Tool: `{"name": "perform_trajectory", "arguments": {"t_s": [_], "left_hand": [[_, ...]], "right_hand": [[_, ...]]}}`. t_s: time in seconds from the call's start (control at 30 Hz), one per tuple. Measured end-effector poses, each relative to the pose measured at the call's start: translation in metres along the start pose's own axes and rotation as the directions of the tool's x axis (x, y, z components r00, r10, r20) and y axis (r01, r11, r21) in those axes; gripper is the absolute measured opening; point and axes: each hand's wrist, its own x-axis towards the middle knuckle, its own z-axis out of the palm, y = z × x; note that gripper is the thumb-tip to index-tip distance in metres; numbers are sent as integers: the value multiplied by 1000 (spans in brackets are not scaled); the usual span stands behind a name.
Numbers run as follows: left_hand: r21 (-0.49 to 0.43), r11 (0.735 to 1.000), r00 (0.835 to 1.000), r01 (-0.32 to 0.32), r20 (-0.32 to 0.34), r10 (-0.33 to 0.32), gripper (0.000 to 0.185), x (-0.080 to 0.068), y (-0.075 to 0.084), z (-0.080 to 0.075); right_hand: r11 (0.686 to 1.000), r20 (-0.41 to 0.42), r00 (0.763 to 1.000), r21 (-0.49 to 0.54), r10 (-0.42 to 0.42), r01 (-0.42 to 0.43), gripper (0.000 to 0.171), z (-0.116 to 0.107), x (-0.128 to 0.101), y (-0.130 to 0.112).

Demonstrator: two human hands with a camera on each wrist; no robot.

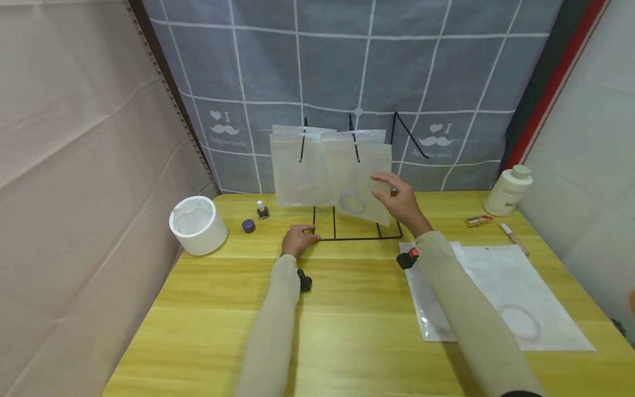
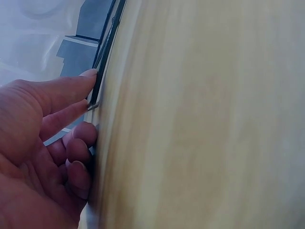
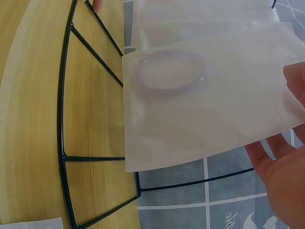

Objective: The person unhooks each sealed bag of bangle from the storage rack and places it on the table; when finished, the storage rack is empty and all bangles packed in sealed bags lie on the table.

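Two hands — rack steadied, pouch held.

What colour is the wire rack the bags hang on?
Black. The wire rack shows best in the right wrist view, against the yellow table.

The near half of the worktop lay bare between the two sleeves, giving broad room to pass. At the right front, flat pouches covered the surface, low enough to clear. Toward the back, the black wire rack stood in the middle with hanging pouches screening the space behind it; its base bars lay flat on the wood. Left of the rack, a small bottle and purple cap narrowed the gap to the white tub. A white bottle blocked the far right corner.
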Motion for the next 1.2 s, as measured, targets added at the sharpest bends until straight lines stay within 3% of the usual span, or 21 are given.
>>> {"name": "perform_trajectory", "arguments": {"t_s": [0.5,0.7,0.97,1.2], "left_hand": [[14,1000,1000,-5,-10,5,44,0,3,2],[16,1000,1000,0,-2,0,44,-1,3,3],[30,999,1000,14,-6,-14,44,2,2,3],[15,1000,1000,21,-9,-21,44,3,-1,3]], "right_hand": [[998,9,999,-40,-38,38,37,-2,0,1],[991,16,999,-122,-46,47,35,-4,-6,1],[967,45,991,-215,-128,135,35,-12,-21,0],[906,64,961,-322,-268,274,33,-17,-35,-7]]}}
